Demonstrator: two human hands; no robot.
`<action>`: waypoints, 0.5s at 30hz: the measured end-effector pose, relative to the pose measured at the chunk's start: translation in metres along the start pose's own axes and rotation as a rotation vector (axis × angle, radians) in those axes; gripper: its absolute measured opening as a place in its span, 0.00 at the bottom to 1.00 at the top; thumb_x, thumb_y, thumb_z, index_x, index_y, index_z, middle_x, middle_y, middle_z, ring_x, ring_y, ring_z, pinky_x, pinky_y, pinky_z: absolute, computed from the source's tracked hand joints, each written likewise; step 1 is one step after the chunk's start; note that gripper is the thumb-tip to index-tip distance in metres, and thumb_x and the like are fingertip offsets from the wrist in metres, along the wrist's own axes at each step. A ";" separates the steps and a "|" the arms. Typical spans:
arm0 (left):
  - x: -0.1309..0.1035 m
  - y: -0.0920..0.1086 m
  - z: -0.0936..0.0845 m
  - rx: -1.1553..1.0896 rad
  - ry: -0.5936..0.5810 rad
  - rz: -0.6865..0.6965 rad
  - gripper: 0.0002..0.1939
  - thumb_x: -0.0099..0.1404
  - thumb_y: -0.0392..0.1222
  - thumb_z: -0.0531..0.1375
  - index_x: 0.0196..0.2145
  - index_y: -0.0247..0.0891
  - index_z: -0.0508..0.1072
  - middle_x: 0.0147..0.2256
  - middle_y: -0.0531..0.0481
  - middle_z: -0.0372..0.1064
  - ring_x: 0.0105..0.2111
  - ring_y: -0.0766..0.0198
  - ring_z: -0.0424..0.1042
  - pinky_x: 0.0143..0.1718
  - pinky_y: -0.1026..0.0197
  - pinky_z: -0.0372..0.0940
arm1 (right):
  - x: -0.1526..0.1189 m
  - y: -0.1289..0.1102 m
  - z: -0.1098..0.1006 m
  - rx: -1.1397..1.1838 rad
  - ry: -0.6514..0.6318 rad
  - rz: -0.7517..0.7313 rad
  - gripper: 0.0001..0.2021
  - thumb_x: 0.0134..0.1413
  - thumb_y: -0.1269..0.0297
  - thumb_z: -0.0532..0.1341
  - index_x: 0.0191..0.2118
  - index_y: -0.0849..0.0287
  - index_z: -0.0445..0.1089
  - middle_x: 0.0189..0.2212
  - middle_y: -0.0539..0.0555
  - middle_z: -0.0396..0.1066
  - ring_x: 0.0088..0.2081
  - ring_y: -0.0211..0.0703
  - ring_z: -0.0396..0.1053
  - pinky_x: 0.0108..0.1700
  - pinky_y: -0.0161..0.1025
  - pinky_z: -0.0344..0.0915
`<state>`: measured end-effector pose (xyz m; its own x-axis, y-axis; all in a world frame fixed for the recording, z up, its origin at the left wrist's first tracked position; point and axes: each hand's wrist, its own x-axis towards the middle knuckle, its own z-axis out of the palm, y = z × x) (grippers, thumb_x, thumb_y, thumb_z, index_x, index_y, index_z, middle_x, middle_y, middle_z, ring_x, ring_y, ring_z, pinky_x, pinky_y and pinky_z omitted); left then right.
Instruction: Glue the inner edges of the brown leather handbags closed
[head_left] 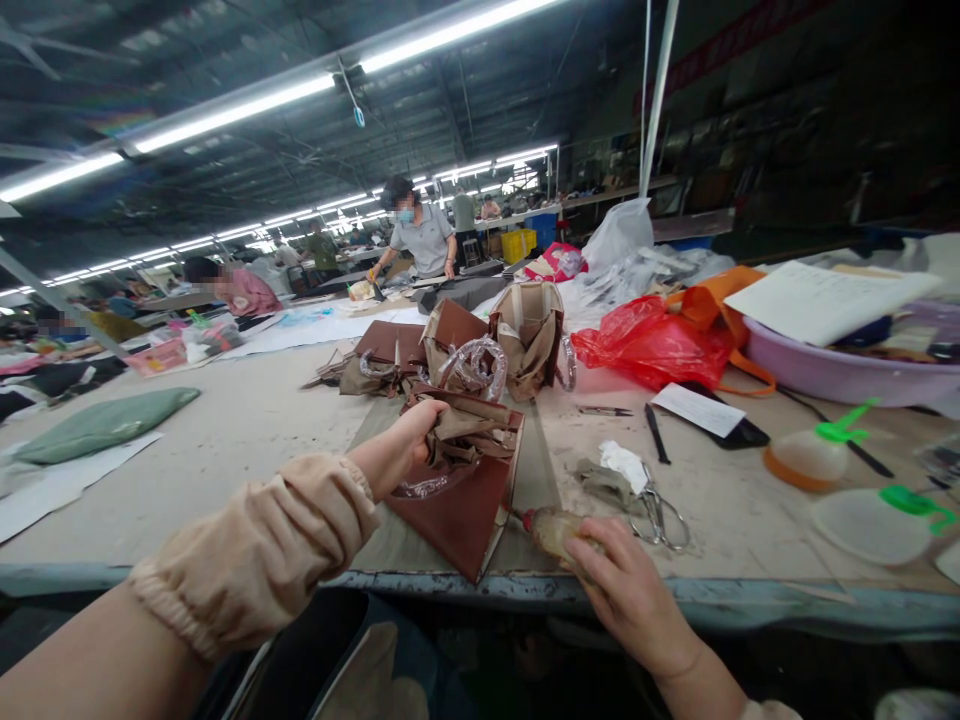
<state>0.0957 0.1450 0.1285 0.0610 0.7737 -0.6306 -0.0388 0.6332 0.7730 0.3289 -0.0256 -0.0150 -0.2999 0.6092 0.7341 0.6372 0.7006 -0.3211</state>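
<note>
The brown bag (457, 515) lies on the desk (262, 420) just in front of the person, its smooth panel slanting toward the near edge. The left grip (416, 440) is at its upper left, fingers curled round bunched lining (472, 425) at the bag's top; how firmly they press cannot be told. A handle in clear wrap (431, 486) shows just below that grip, across the panel. The right grip (619, 575) sits to the right of the bag, well apart from the left one, fingers and thumb wrapped round a squeeze bottle (553, 532). The bottle lies nearly flat, its red collar toward the bag and its thin tip at the panel's right edge; whether the tip touches cannot be made out.

A dull green fabric strip (540, 450) runs beneath the bag. Right behind the bag, more brown bags (529, 345) with wrapped handles crowd together, closing off the space beyond it. Near the right grip lie scissors (661, 522), a grey-green scrap (606, 484) and a crumpled white piece (621, 462). Farther right stand two green-capped bottles (810, 455), with a lilac basin (847, 372) behind them and a red plastic bag (649, 345) beside it. Across the desk, a co-worker (424, 240) leans over dark material (461, 288).
</note>
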 end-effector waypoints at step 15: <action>-0.005 0.001 -0.004 -0.016 -0.016 -0.036 0.13 0.56 0.36 0.53 0.36 0.29 0.73 0.21 0.40 0.74 0.19 0.51 0.74 0.20 0.54 0.71 | 0.011 0.021 -0.008 -0.068 0.261 0.015 0.21 0.54 0.79 0.58 0.53 0.56 0.63 0.47 0.60 0.60 0.48 0.51 0.61 0.48 0.53 0.63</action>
<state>0.0909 0.1421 0.1323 0.0785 0.7500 -0.6568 -0.0521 0.6610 0.7486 0.3447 -0.0073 -0.0092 -0.1025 0.4964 0.8620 0.6889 0.6605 -0.2984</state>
